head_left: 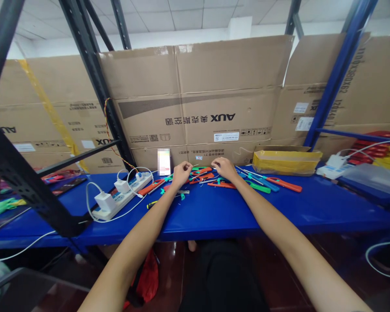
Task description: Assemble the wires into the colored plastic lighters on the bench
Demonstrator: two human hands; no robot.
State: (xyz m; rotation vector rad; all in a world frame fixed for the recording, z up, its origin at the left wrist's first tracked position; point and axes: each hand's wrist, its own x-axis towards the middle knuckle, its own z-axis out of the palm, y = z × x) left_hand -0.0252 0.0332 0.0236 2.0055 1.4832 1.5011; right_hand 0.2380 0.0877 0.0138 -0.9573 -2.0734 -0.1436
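Note:
Both hands reach over a loose pile of what look like long-necked lighters with coloured handles and thin metal tubes. My left hand [182,172] is closed in a pinch at the pile's left side; a thin pale strand shows by its fingertips, too small to name. Across from it, my right hand [226,169] has its fingers pinched together, and what they hold, if anything, is hidden. Between the hands lie orange lighters [202,177]. Right of my right hand are an orange lighter [284,183], a blue one [269,183] and a green one [260,187].
A white power strip [125,197] with plugs and looping cables lies left on the blue table [211,216]. A phone [164,162] leans against the cardboard wall [201,82]. A yellow-taped box [286,161] stands back right. Dark metal posts [95,78] rise at left. A screwdriver-like yellow handle [151,204] lies near my left forearm.

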